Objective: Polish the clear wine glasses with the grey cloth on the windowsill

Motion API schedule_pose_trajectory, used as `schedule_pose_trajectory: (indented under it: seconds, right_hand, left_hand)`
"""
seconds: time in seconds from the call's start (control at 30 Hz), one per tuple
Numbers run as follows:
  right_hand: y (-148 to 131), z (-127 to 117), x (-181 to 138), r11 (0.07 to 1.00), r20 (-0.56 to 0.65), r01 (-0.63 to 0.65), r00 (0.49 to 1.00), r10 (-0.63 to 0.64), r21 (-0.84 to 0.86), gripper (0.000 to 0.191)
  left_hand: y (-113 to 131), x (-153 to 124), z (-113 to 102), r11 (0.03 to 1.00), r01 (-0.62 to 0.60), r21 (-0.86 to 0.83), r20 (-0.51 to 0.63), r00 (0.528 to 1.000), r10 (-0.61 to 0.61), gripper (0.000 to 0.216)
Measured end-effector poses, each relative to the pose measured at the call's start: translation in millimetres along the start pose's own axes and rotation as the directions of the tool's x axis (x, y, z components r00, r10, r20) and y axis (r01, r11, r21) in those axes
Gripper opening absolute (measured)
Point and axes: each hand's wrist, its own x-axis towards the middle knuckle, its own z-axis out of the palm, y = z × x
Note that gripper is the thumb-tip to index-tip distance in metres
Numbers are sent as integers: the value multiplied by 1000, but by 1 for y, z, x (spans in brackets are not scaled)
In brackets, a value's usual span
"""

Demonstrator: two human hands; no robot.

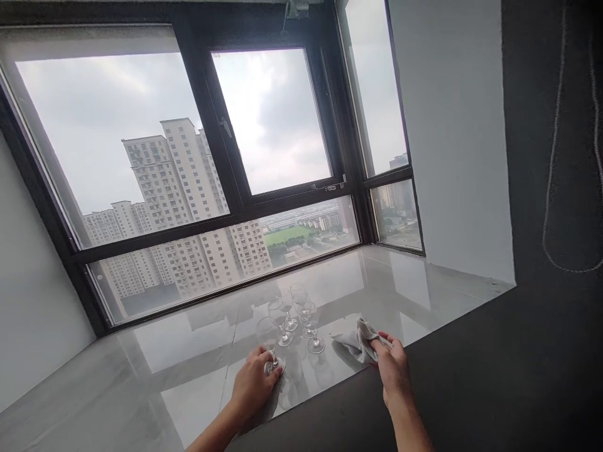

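Note:
Several clear stemmed wine glasses (294, 314) stand in a cluster on a glossy marble window sill (188, 370). My left hand (254, 386) is closed round the base and stem of the nearest glass (267, 339), which stands upright at the sill's front edge. My right hand (393, 370) pinches a crumpled grey cloth (358, 339) that lies on the sill just right of the glasses.
A large dark-framed window (226, 207) backs the sill, with tower blocks outside. White walls close the sill at the left (32, 301) and right (452, 138). A dark wall (541, 188) with a hanging looped cord (551, 188) fills the right side.

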Motion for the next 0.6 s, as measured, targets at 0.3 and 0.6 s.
schedule_pose_trajectory:
  seconds: [0.3,0.6]
  right_hand:
    - [-4,-2,-2,1000,6,-20,1000,20,14,71]
    - [4,-2,4,999,-1,-5,1000,5,40,67]
  left_hand:
    - [-63,35,-10,984,94,150,-19,996,-92,23]
    - [-144,78,-13,833,462,305,-185,886,-424,41]
